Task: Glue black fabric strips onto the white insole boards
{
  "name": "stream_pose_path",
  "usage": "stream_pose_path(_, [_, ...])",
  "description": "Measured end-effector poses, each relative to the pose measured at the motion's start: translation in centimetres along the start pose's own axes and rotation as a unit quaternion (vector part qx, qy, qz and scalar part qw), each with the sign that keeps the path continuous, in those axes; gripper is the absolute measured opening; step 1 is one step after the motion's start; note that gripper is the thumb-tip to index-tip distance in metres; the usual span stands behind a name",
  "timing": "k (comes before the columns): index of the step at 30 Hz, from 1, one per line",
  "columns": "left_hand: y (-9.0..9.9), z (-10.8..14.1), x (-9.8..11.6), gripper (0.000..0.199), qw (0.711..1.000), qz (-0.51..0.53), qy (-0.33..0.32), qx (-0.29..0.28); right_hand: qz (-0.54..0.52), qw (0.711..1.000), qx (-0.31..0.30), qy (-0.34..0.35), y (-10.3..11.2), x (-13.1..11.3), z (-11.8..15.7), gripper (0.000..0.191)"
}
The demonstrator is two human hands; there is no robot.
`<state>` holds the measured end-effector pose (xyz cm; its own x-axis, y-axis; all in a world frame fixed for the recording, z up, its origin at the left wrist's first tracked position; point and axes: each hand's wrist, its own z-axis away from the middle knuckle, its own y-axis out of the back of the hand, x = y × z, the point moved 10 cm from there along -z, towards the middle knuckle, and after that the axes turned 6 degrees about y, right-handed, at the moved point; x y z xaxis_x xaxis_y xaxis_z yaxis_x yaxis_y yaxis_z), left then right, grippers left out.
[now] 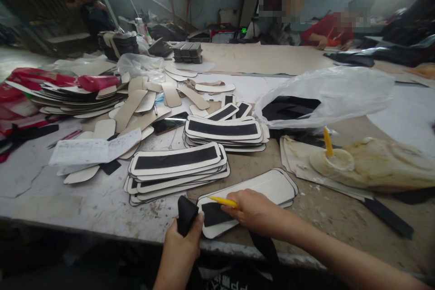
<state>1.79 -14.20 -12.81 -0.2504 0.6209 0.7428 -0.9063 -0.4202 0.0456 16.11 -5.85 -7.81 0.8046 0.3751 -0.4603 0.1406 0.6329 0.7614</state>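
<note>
My left hand (185, 240) is closed around a folded black fabric strip (186, 215) at the table's front edge. In my right hand (253, 210) is a yellow pointed stick (222, 200), its tip aimed left over a white curved panel (254, 187). Below the stick, a black strip (215, 214) lies on the near white panel, partly covered by my right hand. A length of black fabric (265, 245) hangs over the edge under my right forearm. Just behind stands a stack of white panels with black strips (176, 162).
A second panel stack (224, 129) stands farther back, beside a phone (170, 123). At right are a glue-stained bag (377, 163) with another yellow stick (328, 142) and a plastic bag (326, 95) of black pieces. Written paper (97, 149) lies left. Other people work behind.
</note>
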Motion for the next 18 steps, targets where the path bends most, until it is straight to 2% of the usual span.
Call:
stream_pose_path(5, [0.2,-0.2,0.4,0.037,0.999,-0.037,-0.011,0.030,0.008,1.000,0.001,0.010,-0.4,-0.3,-0.4,0.032])
stream_pose_path(8, [0.4,-0.3,0.2,0.034,0.998,-0.040,-0.003,0.038,0.013,1.000,0.011,-0.004,0.1,0.7,0.5,0.028])
stream_pose_path(12, [1.4,-0.9,-0.4,0.041,0.998,-0.034,0.007,0.047,-0.003,0.997,0.049,-0.055,2.2,4.8,3.6,0.019])
stream_pose_path(15, [2.2,-1.4,-0.7,0.046,0.995,-0.074,0.015,0.063,-0.043,0.992,0.082,-0.083,3.7,8.2,6.2,0.019])
stream_pose_path(18, [2.5,-1.6,-0.4,0.046,0.992,-0.105,0.011,0.073,-0.008,0.985,0.115,-0.128,4.8,10.4,7.6,0.020])
